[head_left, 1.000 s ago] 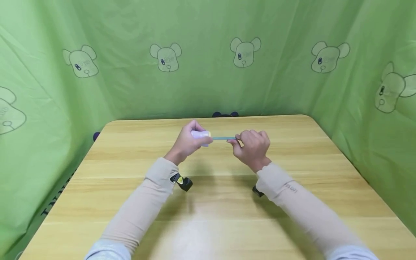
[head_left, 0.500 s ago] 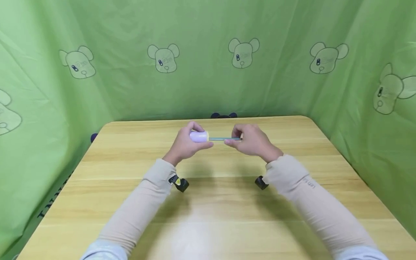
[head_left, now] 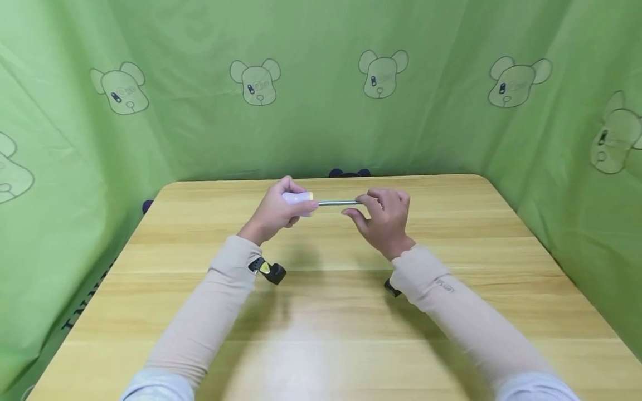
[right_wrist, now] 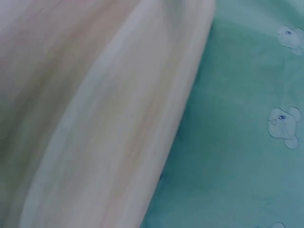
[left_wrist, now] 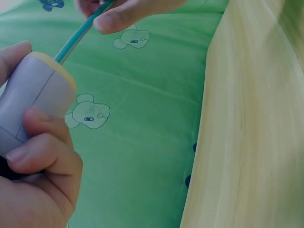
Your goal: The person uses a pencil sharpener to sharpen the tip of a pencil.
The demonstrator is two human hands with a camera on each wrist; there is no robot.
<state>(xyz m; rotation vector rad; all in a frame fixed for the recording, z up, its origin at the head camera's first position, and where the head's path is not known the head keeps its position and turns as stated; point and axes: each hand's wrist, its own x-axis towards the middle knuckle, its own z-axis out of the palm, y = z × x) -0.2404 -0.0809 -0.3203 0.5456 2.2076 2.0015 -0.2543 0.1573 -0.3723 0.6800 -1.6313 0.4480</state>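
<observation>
My left hand (head_left: 271,214) grips a lavender, barrel-shaped pencil sharpener (left_wrist: 38,90) with a yellow rim, fingers wrapped round its side. A slim teal pencil (head_left: 337,203) runs from the sharpener's yellow end toward my right hand (head_left: 386,220). At the pencil's far end, the right fingers and thumb pinch it, as the left wrist view shows from below. The pencil's tip is hidden inside the sharpener. Both hands are held up over the wooden table (head_left: 321,312). Neither hand nor pencil appears in the right wrist view.
A green curtain (head_left: 321,133) printed with bear heads surrounds the table's back and sides. Black wrist cameras are strapped to both sleeves, the left one (head_left: 273,273) hanging below the cuff. The table's far edge lies just behind the hands.
The right hand turned one way with its wrist swinging right, then rolled back, at the pencil's end. Left hand, sharpener and pencil shifted slightly left and up in the view.
</observation>
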